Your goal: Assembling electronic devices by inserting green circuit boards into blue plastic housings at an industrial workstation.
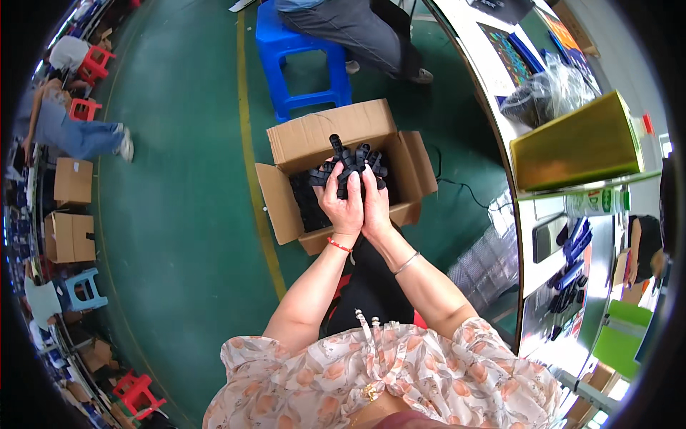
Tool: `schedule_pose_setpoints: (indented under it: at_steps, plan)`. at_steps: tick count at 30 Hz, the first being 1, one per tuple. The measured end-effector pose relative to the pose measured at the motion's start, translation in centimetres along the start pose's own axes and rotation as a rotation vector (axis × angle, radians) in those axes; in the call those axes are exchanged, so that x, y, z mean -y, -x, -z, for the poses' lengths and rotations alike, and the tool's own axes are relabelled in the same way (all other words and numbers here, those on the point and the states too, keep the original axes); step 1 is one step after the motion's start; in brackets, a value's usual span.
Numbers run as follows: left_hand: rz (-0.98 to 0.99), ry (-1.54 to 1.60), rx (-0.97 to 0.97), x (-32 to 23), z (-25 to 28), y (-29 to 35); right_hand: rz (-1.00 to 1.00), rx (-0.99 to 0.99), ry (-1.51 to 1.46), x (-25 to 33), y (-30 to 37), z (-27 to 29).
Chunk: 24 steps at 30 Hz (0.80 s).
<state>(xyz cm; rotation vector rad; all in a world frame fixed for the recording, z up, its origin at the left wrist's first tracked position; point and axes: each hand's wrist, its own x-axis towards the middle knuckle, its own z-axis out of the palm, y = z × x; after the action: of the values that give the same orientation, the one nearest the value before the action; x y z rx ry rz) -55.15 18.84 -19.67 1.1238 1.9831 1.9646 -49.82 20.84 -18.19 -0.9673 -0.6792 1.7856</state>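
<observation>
Cupped side by side, my left hand (341,202) and my right hand (374,199) hold a heap of small black parts (350,163). The parts look like short plastic pieces with rounded ends; their exact kind I cannot make out. Both hands are over an open cardboard box (329,132) on the floor, its flaps folded outward. More black pieces (306,204) lie inside the box, partly hidden by my hands and the heap.
Beyond the box stands a blue stool (304,61), with a seated person (364,32) beside it. Along my right runs a white table (532,275) bearing a gold box (579,146), a plastic bag (550,93) and black-and-blue parts. A thin cable (461,184) lies on the floor.
</observation>
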Motion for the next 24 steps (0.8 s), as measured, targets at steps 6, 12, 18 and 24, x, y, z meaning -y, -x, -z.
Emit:
schedule_pose_setpoints:
  at_steps: [6, 12, 18, 24]
  plan:
    - [-0.051, 0.021, 0.009, -1.7, 0.4, -0.3, 0.044, 0.043, -0.02, 2.1, 1.5, -0.8]
    - [-0.176, 0.056, 0.014, -7.2, 0.5, -1.7, 0.138, 0.044, -0.082, 6.9, 4.1, -2.6]
    - [-0.361, 0.215, 0.107, -16.9, 0.1, -1.0, 0.357, 0.132, -0.148, 14.5, 9.7, -2.6]
    - [-0.579, 0.48, 0.28, -27.5, -3.2, 5.6, 0.684, 0.022, -0.125, 23.0, 18.9, 3.1]
